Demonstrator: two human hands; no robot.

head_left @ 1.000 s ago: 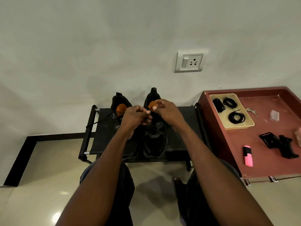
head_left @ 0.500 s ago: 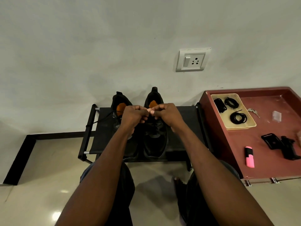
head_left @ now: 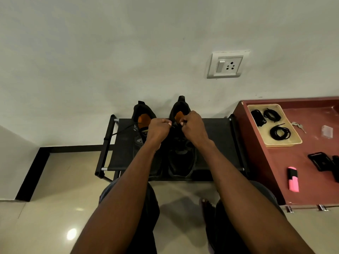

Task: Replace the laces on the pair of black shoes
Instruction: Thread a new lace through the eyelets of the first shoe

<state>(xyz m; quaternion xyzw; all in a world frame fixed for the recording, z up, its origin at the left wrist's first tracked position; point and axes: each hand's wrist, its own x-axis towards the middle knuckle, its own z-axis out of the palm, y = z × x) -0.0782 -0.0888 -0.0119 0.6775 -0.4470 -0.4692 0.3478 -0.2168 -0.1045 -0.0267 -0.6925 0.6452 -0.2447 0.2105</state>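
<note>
Against the plain wall, on the low black rack (head_left: 216, 143), both hands' grips are pinching the lace (head_left: 172, 126) over the right shoe (head_left: 180, 153), left hand (head_left: 159, 129) and right hand (head_left: 192, 125) clenching close together, risking a slipped end or uneven tension.

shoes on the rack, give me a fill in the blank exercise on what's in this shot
1. Both hands, left and right, work at the lace of the ____ shoe of the pair.
2. The shoes' insoles are ____ in colour.
3. The beige tray holds ____ coils of black lace.
4. The pink highlighter lies on the ____ cabinet top.

Missing words: right; orange; three; red
</note>
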